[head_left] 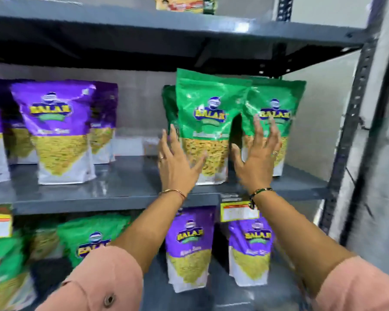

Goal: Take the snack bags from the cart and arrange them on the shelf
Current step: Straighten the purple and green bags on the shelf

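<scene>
Two green snack bags stand upright on the grey middle shelf [126,189]: one in front [208,113] and one to its right [276,104], with a third green bag [169,104] partly hidden behind. My left hand [177,162] is spread flat against the lower left of the front green bag. My right hand [258,153] is spread with its fingers on the lower front of the right green bag. Neither hand grips anything. The cart is out of view.
Purple snack bags [58,129] stand at the left of the same shelf, with bare shelf between them and the green ones. The lower shelf holds green bags [92,236] and purple bags [189,248]. A yellow price tag [238,212] hangs on the shelf edge. A metal upright [355,122] bounds the right side.
</scene>
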Demonstrator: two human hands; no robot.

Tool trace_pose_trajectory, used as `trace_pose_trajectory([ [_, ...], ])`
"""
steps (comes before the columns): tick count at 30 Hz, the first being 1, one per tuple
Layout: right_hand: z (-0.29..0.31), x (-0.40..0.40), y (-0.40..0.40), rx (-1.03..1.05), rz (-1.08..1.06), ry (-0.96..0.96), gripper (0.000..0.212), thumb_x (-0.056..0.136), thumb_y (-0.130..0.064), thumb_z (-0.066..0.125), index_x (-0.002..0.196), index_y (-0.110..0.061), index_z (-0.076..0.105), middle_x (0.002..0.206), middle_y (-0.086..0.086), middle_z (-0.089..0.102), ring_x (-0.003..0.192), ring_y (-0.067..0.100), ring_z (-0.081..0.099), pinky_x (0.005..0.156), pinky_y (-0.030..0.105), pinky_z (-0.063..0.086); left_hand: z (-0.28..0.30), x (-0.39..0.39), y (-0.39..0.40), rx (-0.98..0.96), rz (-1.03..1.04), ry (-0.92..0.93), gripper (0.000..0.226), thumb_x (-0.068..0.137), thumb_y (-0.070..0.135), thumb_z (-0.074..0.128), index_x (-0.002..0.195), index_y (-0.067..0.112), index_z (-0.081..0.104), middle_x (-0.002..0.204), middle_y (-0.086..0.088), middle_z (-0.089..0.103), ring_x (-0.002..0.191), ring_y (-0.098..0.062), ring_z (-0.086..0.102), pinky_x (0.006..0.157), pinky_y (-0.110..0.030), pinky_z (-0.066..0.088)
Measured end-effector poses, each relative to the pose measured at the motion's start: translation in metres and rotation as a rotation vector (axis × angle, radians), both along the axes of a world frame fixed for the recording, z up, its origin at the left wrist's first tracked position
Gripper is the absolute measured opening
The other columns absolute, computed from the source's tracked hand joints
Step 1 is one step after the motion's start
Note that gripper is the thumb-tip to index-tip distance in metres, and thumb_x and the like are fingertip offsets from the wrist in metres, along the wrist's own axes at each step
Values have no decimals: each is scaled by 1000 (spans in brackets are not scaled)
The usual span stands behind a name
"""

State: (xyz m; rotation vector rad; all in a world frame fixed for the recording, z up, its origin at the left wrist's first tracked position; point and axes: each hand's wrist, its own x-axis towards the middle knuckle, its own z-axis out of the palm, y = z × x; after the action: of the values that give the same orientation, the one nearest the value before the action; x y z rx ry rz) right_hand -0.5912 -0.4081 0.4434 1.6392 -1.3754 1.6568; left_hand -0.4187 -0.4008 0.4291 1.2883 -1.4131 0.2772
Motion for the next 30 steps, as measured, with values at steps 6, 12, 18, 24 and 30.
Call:
trace_pose_trajectory([
  [6, -14, -70, -37, 378, -42, -248, 115, 66, -55, 73, 146, -38, -8, 154, 32, -7, 142, 51, 0, 114, 57, 18, -16, -62, -12, 181, 69, 118, 124, 55, 67, 69, 147, 31, -6, 156, -21, 7, 142, -44, 17, 105, -60, 38],
  [12, -23, -68, -59, 507, 35, -269, 124, 64, -46, 79, 144, -40, -17, 150, 34, 15, 132, 50, 32, 105, 55, 35, -26, -62, -23, 230, 154, 66, 124, 61, 64, 70, 145, 32, -15, 156, -22, 7, 132, -47, 36, 94, -54, 47],
  [18, -26, -71, -62, 491, 19, -257, 122, 67, -47, 77, 143, -40, -18, 147, 33, 19, 127, 51, 38, 104, 54, 38, -22, -60, -30, 261, 135, 87, 124, 63, 60, 71, 146, 28, -15, 154, -22, 8, 125, -50, 41, 94, -56, 45],
  [24, -28, -70, -60, 494, -28, -235, 121, 68, -49, 75, 144, -39, -18, 147, 30, 19, 127, 50, 39, 101, 57, 40, -17, -51, -35, 322, 138, 106, 129, 60, 50, 79, 146, 30, -16, 153, -19, 7, 127, -49, 37, 94, -60, 44],
  [30, -28, -68, -58, 539, -42, -256, 118, 68, -55, 72, 144, -38, -17, 151, 27, 16, 133, 48, 33, 103, 61, 34, -20, -45, -32, 310, 139, 127, 129, 58, 52, 79, 145, 32, -16, 150, -21, 12, 125, -49, 39, 95, -59, 44],
])
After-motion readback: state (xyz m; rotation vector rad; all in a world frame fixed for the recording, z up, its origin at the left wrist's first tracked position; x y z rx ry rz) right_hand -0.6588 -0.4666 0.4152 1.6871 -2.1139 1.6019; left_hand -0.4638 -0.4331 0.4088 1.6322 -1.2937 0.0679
